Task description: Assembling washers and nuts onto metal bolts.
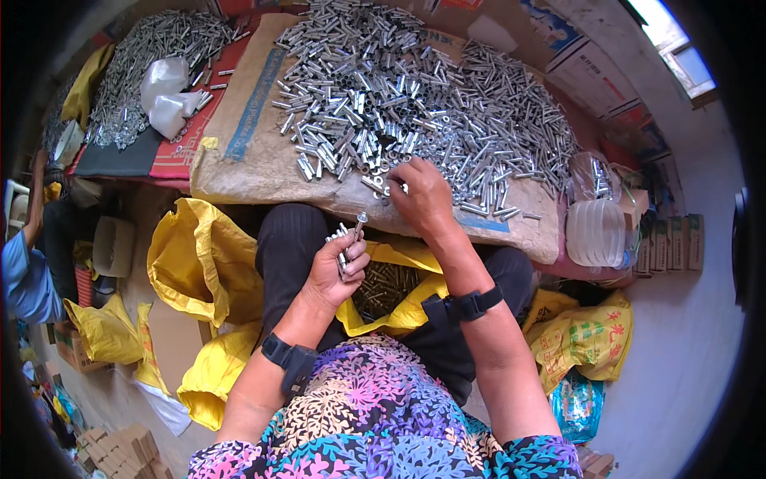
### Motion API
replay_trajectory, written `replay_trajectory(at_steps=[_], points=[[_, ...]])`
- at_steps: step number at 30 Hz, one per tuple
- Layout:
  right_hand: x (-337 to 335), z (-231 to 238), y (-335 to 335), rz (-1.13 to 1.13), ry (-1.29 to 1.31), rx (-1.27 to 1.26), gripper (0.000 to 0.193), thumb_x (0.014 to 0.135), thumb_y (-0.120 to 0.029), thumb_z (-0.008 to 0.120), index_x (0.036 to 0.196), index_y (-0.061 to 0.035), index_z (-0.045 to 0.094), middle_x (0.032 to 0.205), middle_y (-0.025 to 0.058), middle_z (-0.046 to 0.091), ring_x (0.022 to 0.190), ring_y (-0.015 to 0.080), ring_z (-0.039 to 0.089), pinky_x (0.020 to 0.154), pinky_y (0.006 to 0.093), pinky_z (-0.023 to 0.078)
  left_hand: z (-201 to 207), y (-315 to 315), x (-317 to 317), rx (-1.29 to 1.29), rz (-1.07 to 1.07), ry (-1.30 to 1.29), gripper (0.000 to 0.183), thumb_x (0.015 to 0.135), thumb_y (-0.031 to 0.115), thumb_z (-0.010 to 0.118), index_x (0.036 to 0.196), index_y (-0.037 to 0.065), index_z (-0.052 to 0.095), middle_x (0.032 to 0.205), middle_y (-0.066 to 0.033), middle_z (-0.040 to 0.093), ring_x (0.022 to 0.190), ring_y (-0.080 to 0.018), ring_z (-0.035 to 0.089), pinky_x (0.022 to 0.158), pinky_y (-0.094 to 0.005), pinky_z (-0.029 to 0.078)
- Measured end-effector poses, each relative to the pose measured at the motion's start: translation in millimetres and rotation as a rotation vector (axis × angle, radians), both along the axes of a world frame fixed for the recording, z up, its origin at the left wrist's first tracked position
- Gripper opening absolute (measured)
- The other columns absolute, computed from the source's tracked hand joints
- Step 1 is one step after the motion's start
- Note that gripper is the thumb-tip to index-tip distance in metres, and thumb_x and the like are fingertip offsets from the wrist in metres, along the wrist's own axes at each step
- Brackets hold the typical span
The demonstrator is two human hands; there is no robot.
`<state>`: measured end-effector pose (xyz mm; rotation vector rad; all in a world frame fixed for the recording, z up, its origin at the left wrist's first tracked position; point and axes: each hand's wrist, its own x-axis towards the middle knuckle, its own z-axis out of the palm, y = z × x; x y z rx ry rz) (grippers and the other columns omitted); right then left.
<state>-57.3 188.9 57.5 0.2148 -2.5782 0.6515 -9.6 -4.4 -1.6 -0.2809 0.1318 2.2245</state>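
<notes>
My left hand [329, 275] is closed around several shiny metal anchor bolts [361, 219]. One of them sticks up past the fingers, with what looks like a washer or nut near its tip. At the table's near edge, my right hand [423, 199] has its fingers bent together over small washers and nuts [375, 184]; whatever they pinch is hidden. Beyond it spreads a large heap of metal sleeves [351, 104]. Between my knees, an open yellow sack [408, 318] contains many metal bolts [383, 291].
Brown sacking [239, 176] covers the table. A second metal heap [159, 48] and plastic bags [167, 112] lie at the far left. Yellow sacks [199, 255] stand beside my left leg. A clear plastic container [594, 231] is at right. Another person's blue sleeve [28, 279] shows at left.
</notes>
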Motion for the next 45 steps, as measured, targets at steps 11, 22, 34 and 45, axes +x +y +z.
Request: replay_trajectory(at_steps=[11, 22, 34, 45], points=[[55.1, -1.8, -20.5, 0.012, -0.211, -0.587, 0.008, 0.080, -0.008, 0.060, 0.084, -0.0015, 0.056, 0.073, 0.0135, 0.058, 0.065, 0.0270, 0.059, 0.059, 0.0340, 0.046, 2.5, -0.1, 4.3, -0.155, -0.034, 0.073, 0.011, 0.090, 0.020, 0.053, 0.093, 0.009, 0.052, 0.064, 0.0031, 0.041, 0.048, -0.0071, 0.039, 0.036, -0.0183, 0.029], [67.0, -11.0, -29.6, 0.130, -0.121, -0.564, 0.007, 0.077, -0.004, 0.062, 0.081, -0.0021, 0.057, 0.072, 0.0117, 0.056, 0.065, 0.0262, 0.058, 0.058, 0.0327, 0.045, -3.3, 3.2, 6.4, -0.301, -0.053, 0.141, 0.010, 0.089, 0.021, 0.055, 0.092, 0.011, 0.053, 0.063, 0.0043, 0.046, 0.046, -0.0066, 0.042, 0.035, -0.0187, 0.030], [65.7, -3.0, 20.0, -0.101, -0.001, -0.167, 0.016, 0.072, -0.013, 0.069, 0.086, -0.0095, 0.063, 0.078, 0.0090, 0.054, 0.075, 0.0284, 0.056, 0.065, 0.0381, 0.046, -6.9, 4.3, 4.1, -0.236, -0.056, 0.142, 0.011, 0.090, 0.020, 0.055, 0.094, 0.010, 0.052, 0.063, 0.0033, 0.044, 0.047, -0.0067, 0.042, 0.035, -0.0184, 0.030], [60.0, -9.8, 41.6, -0.246, -0.078, 0.082, 0.015, 0.070, -0.014, 0.071, 0.081, -0.0079, 0.063, 0.078, 0.0099, 0.055, 0.079, 0.0306, 0.055, 0.068, 0.0404, 0.045, -6.9, 2.0, 6.0, -0.274, -0.064, 0.163, 0.012, 0.090, 0.021, 0.055, 0.094, 0.010, 0.052, 0.063, 0.0039, 0.041, 0.048, -0.0060, 0.039, 0.036, -0.0181, 0.028]])
